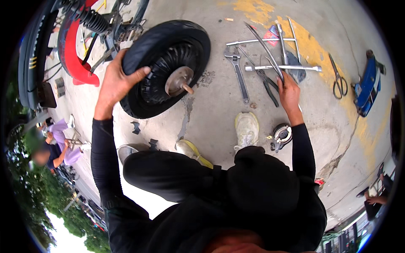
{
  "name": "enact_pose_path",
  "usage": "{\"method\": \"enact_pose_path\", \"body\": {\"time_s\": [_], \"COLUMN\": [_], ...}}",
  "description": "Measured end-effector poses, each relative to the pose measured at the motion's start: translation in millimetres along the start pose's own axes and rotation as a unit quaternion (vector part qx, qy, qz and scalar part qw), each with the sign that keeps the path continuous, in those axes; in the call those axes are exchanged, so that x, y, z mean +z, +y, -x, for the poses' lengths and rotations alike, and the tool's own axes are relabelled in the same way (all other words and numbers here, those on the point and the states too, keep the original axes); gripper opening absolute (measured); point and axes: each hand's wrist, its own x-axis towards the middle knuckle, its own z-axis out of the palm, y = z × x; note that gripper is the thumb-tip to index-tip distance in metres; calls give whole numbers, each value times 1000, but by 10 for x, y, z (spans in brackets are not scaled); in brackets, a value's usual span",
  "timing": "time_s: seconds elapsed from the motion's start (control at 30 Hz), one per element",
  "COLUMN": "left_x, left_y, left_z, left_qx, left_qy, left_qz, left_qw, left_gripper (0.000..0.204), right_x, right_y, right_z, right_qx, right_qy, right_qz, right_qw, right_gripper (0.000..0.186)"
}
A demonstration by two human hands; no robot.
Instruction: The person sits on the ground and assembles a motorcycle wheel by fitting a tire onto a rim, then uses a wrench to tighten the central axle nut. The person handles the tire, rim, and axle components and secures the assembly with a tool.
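A black wheel point(139, 46) with a finned hub and a short bare axle stands tilted at the left. My left hand point(114, 80) grips its tyre, thumb over the near sidewall and the fingers hidden behind. My right hand point(289, 92) is closed around a long, thin curved metal lever point(263, 45), whose far end reaches forward above the tools on the ground. Beside it lie black-handled pliers point(270, 86), an adjustable wrench point(240, 78) and several crossed metal bar wrenches point(299, 67).
Scissors point(340, 86) and a blue metal tool point(368, 86) lie at the right. A round brake part point(282, 135) sits by my right forearm. A vehicle with a red frame part point(74, 55) and a shock absorber point(95, 20) stands far left. A seated person point(61, 143) is farther off.
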Motion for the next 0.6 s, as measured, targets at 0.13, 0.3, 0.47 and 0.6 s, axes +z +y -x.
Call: {"method": "enact_pose_path", "body": {"time_s": [0.13, 0.3, 0.47, 0.6], "left_x": [221, 377, 773, 830], "left_y": [123, 13, -1206, -1235], "left_z": [267, 673, 1679, 1901], "left_qx": [115, 298, -334, -443], "left_qy": [0, 199, 311, 222], "left_qz": [-124, -252, 523, 603], "left_qw": [986, 899, 720, 624], "left_gripper": [77, 55, 41, 32], "right_x": [-197, 568, 986, 1142], "right_y": [-627, -1245, -1688, -1707], "right_z": [-416, -1387, -1254, -900], "right_qx": [79, 381, 379, 415], "right_qy": [15, -357, -517, -521], "right_qz": [-236, -488, -505, -481], "right_qw": [968, 699, 578, 570], "right_gripper": [61, 72, 42, 36]}}
